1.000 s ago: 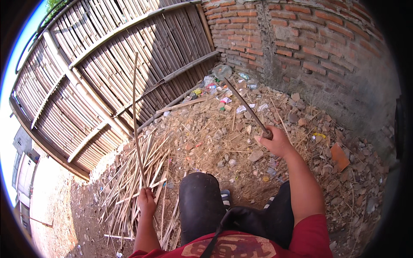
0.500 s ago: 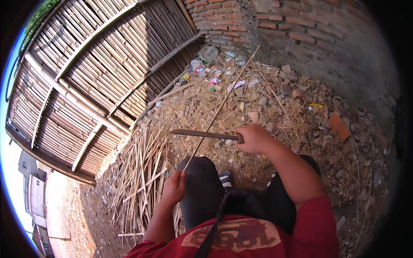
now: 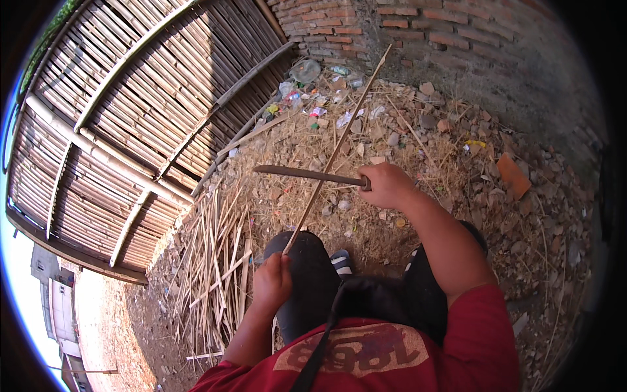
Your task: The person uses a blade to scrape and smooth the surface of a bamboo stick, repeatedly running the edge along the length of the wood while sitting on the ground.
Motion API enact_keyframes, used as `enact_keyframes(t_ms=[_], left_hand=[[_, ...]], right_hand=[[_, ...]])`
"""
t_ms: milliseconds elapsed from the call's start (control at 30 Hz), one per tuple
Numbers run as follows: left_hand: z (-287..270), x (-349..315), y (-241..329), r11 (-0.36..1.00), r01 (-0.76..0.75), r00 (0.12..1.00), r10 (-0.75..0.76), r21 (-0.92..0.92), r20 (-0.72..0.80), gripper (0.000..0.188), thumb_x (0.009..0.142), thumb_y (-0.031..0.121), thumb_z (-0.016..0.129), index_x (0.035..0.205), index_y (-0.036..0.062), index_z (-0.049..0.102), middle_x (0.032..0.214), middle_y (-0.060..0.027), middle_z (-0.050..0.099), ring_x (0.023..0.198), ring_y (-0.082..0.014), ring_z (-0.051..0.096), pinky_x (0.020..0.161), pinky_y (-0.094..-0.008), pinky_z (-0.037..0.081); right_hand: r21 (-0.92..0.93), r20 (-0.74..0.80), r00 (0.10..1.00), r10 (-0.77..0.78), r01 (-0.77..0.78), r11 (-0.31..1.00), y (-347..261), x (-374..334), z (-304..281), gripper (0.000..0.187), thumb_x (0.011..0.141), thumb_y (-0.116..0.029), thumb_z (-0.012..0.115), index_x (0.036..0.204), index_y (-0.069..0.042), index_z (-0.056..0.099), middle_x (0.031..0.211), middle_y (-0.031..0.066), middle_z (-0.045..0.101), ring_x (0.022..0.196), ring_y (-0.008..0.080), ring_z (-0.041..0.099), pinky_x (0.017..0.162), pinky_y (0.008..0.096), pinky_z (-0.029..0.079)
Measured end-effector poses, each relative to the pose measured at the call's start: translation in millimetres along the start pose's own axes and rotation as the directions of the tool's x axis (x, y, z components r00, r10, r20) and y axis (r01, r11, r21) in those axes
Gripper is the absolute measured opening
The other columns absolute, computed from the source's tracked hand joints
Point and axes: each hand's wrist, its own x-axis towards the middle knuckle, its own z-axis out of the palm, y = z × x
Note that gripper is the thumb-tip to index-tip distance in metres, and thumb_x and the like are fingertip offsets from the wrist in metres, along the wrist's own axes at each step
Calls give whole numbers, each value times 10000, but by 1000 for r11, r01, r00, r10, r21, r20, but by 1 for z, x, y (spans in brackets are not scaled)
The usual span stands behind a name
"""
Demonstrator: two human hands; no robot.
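Note:
My left hand [image 3: 272,279] is closed round the near end of a long thin bamboo strip [image 3: 341,144], just beside my left knee. The strip slants up and away to the right, toward the brick wall. In my right hand [image 3: 388,186] is the handle of a machete [image 3: 307,173] with a long dark blade. The blade points left and crosses the strip around its middle, seemingly against it. Left of my knee lies a loose pile of split bamboo strips [image 3: 219,274] on the ground.
A bamboo slat fence [image 3: 130,124] stands at the left, and a brick wall [image 3: 444,39] closes off the far side. Rubble, dry straw and litter cover the ground, with a plastic bottle [image 3: 339,70] near the corner and an orange tile piece [image 3: 514,176] at the right.
Both hands, the machete and the strip now sit higher in the picture, the right hand most. The blade tilts down more toward its handle. The whole view has shifted slightly.

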Motion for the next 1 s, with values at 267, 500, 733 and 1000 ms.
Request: enact_keyframes(t_ms=[267,500,733,1000], left_hand=[[9,-9,-12,997,-69,996,70,25,-48,159,999,173,548,1017,25,605,829,-235,660,725,-464,636,626,-568,492],[6,-42,-25,992,32,999,-34,121,20,142,992,166,557,997,28,593,798,-236,646,683,-458,631,583,-558,488],[4,-55,-31,986,-3,998,13,167,-58,128,986,162,569,1010,40,601,765,-221,647,628,-443,631,536,-536,490],[6,-57,-29,994,7,998,1,105,-70,169,991,186,564,1032,36,631,812,-237,672,679,-446,653,580,-540,509]], right_hand=[[-94,262,965,29,-5,996,-27,-3,10,231,746,-250,697,914,-93,674,824,123,703,837,333,699,745,474,554],[-142,328,943,64,-18,990,-18,2,14,199,751,-221,687,915,-110,682,839,128,704,833,331,699,731,486,549],[-147,214,956,202,-173,974,5,5,14,197,773,-236,685,934,-123,681,857,137,702,847,343,700,749,491,553],[-210,297,952,72,-9,978,-17,-2,22,221,781,-248,691,949,-104,688,841,137,698,828,349,693,738,491,551]])
